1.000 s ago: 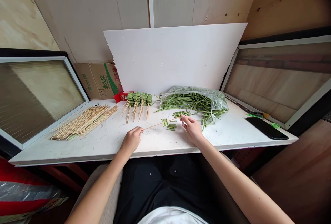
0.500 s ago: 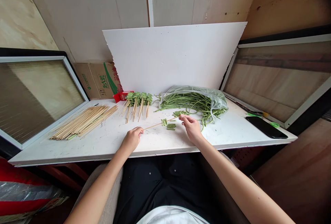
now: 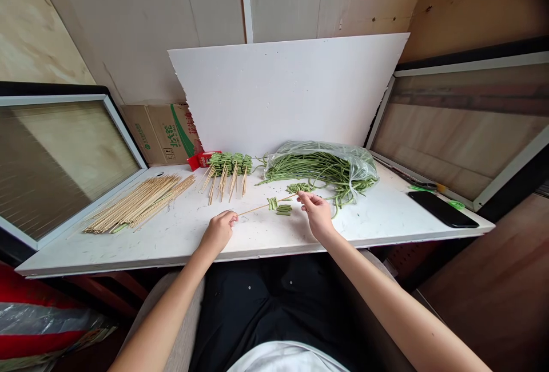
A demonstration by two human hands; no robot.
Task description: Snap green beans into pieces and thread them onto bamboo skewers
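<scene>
My left hand (image 3: 218, 233) rests on the white table (image 3: 180, 234) and pinches the near end of a thin bamboo skewer (image 3: 257, 208). A few short green bean pieces (image 3: 273, 203) sit threaded on the skewer. My right hand (image 3: 316, 212) is closed in a pinch at the skewer's far tip, holding a small green bean piece. More cut bean pieces (image 3: 283, 209) lie loose just under the skewer. Another small heap of cut pieces (image 3: 300, 188) lies beyond my right hand.
A clear plastic bag of long green beans (image 3: 321, 169) lies behind my right hand. Finished bean skewers (image 3: 227, 169) and a pile of bare skewers (image 3: 137, 203) lie at left. A black phone (image 3: 442, 209) lies at right. Framed panels flank the table; a white board stands behind.
Both hands stay almost where they were. The view has shifted slightly, and my right hand's fingers have adjusted a little at the skewer's tip.
</scene>
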